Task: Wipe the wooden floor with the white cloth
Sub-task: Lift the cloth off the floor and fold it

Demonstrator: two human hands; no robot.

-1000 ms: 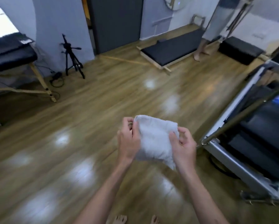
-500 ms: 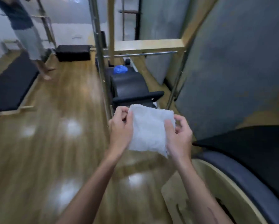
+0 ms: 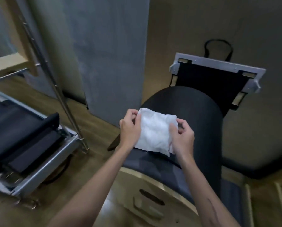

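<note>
I hold a folded white cloth (image 3: 155, 131) in front of me at chest height, above a dark padded barrel. My left hand (image 3: 130, 130) pinches the cloth's left edge. My right hand (image 3: 182, 136) grips its right edge with curled fingers. The wooden floor (image 3: 91, 126) shows as a strip to the left, between the grey pillar and a metal-framed machine.
A curved padded barrel (image 3: 194, 112) on a wooden base stands right under my hands. A metal-framed reformer (image 3: 39, 149) with black pads lies at the left, with a slanted steel pole (image 3: 60, 99). A grey pillar (image 3: 109, 54) rises behind. A black framed board (image 3: 215, 79) lies at the far right.
My view has swung to the right, from the open floor past the reformer to the pillar and barrel. Both hands keep the same hold on the cloth.
</note>
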